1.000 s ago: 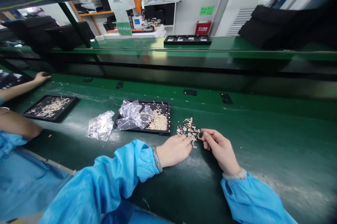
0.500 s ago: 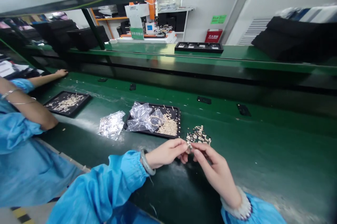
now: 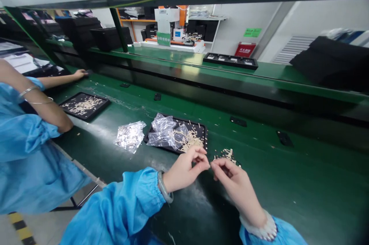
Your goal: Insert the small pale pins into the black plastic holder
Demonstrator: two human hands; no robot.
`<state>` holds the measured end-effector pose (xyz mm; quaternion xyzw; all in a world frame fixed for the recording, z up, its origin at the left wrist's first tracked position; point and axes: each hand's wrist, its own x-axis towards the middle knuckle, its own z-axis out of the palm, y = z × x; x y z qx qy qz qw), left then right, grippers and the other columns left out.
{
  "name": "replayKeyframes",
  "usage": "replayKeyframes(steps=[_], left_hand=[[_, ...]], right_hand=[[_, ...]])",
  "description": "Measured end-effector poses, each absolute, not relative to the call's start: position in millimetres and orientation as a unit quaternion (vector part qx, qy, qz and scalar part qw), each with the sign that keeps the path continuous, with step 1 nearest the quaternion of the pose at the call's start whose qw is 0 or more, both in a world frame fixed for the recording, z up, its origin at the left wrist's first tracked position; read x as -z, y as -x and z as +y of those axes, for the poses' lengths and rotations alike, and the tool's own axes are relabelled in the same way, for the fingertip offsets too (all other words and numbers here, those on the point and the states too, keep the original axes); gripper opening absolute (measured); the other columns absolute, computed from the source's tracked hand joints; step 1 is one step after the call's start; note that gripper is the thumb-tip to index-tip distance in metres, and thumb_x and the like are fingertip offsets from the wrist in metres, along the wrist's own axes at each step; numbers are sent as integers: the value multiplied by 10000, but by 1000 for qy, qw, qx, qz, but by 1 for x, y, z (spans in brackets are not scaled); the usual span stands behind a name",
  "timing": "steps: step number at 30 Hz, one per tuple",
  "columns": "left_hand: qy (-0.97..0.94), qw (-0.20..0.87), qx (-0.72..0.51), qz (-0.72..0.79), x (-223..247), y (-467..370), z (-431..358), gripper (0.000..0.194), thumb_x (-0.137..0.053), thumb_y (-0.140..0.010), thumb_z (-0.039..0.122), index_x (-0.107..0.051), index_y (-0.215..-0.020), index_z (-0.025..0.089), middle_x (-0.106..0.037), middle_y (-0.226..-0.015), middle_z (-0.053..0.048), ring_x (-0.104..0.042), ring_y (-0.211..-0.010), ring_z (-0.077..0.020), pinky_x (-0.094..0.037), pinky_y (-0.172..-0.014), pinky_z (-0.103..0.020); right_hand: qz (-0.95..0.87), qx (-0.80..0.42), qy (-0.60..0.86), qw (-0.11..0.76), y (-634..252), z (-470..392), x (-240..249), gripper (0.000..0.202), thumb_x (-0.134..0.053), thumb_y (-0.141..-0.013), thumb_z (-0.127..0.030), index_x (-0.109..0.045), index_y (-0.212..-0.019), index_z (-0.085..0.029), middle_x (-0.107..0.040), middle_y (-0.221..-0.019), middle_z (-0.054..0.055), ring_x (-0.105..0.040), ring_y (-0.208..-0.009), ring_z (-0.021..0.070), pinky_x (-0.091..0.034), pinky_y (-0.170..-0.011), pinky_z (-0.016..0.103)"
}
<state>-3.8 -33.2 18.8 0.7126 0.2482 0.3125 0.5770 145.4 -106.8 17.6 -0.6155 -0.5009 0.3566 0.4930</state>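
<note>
My left hand (image 3: pixel 187 169) hovers over the bench, thumb and forefinger pinched together on something too small to make out. Its fingertips nearly meet those of my right hand (image 3: pixel 232 179), which is also pinched closed, with whatever it holds hidden. Just beyond the right hand lies a loose pile of small beige pieces (image 3: pixel 228 153), partly covered by the fingers. Behind the left hand is a black tray (image 3: pixel 205 137) with many small beige pieces (image 3: pixel 191 139) and crumpled clear plastic bags (image 3: pixel 163 137) in it.
More clear bags (image 3: pixel 130 136) lie left of the tray. Farther left, a co-worker's arm (image 3: pixel 47 110) reaches past a second black tray (image 3: pixel 106 103) of beige pieces. Small black parts (image 3: pixel 238 121) are spaced along the green bench (image 3: pixel 317 183). A shelf with a long black tray (image 3: pixel 230 60) runs behind.
The view has shifted, so the scene sits farther right. My fingers, earlier together around a small beige piece, have drawn slightly apart and are pinched; the piece no longer shows clearly.
</note>
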Motion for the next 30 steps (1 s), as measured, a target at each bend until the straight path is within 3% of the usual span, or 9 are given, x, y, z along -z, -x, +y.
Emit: replayKeyframes(steps=[4,9,20,23,26,30], left_hand=[[-602,672,-341,264,-14,-1,-34,295,-635,-774,291,-522,-989,125,-580,-898,-60,-566,-817,-131,-459,-750,-264],[-533,714,-356,282,-17,-1,-35,321,-644,-749,414,-593,-820,106,-586,-764,-35,-574,-675,-111,-483,-670,-247],[-537,708,-349,299,-19,1,-33,272,-645,-746,364,-600,-791,99,-605,-719,-34,-599,-652,-122,-499,-654,-246],[-598,647,-363,304,-19,3,-33,187,-597,-791,294,-616,-814,109,-627,-764,-44,-597,-704,-131,-490,-674,-244],[-700,512,-386,313,-22,8,-31,125,-560,-821,228,-634,-806,128,-641,-796,-41,-590,-751,-134,-477,-705,-244],[-798,365,-404,257,-26,14,-28,158,-496,-875,220,-633,-859,142,-650,-838,-42,-592,-796,-132,-484,-759,-255]], right_hand=[[-449,-331,617,555,-137,-98,-18,244,-576,-832,-416,-575,-732,-194,-503,-547,-21,-464,-506,142,-384,-483,230],[-449,-319,610,570,-125,-94,-19,235,-585,-831,-411,-583,-736,-196,-534,-592,-4,-500,-540,156,-411,-505,243],[-477,-277,615,564,-123,-95,-15,139,-558,-866,-329,-585,-801,-209,-564,-633,-3,-536,-554,152,-444,-508,236],[-532,-183,604,564,-124,-96,-17,46,-561,-863,-248,-595,-882,-222,-594,-777,28,-570,-660,180,-466,-579,274],[-607,-73,584,534,-125,-99,-21,116,-558,-856,-171,-616,-936,-231,-595,-881,53,-578,-786,211,-464,-695,321],[-656,-59,573,488,-128,-100,-25,130,-530,-877,-165,-617,-949,-228,-612,-885,57,-592,-809,215,-468,-748,329]])
